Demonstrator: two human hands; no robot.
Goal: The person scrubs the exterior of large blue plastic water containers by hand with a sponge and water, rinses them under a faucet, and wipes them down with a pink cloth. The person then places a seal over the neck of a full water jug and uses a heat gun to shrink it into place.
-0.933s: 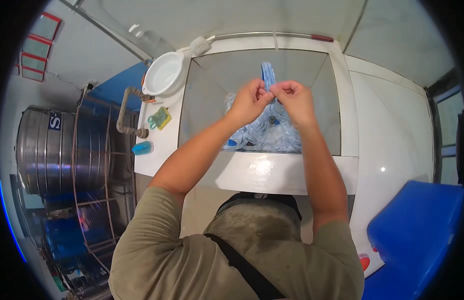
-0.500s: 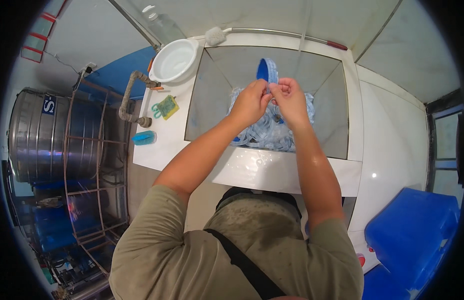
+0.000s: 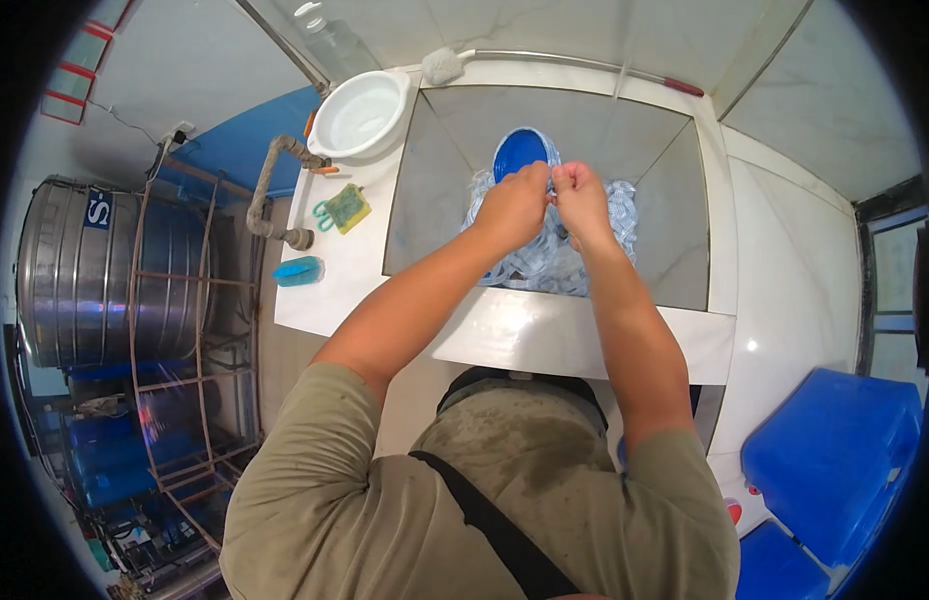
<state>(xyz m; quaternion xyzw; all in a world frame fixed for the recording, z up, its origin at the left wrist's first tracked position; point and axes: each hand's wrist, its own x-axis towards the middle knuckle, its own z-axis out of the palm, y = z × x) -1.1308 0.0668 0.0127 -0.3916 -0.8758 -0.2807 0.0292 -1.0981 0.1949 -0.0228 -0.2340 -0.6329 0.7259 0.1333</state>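
A round band (image 3: pixel 525 148), pale blue and white along its outside and deep blue within, stands up above my hands. My left hand (image 3: pixel 516 207) is closed at its lower edge, with the thumb and fingers pinched together. Close beside it, my right hand (image 3: pixel 581 205) is closed too, its fingertips almost meeting the left ones. What the right fingers pinch is too small to make out. Below both hands lies a heap of pale blue and white plastic bands (image 3: pixel 620 215) inside a grey-tiled basin (image 3: pixel 664 210); my hands and wrists cover part of it.
Left of the basin, a white bowl (image 3: pixel 360 115), a yellow-green sponge (image 3: pixel 350 209), and a blue brush (image 3: pixel 298 271) rest on the white ledge. A pipe (image 3: pixel 264 190) bends over its edge. A long-handled brush (image 3: pixel 584 62) lies behind the basin. Blue containers (image 3: pixel 834 460) stand at right.
The band has turned from nearly edge-on to show its wide blue inside and has shifted slightly left. Both hands remain close together above the heap.
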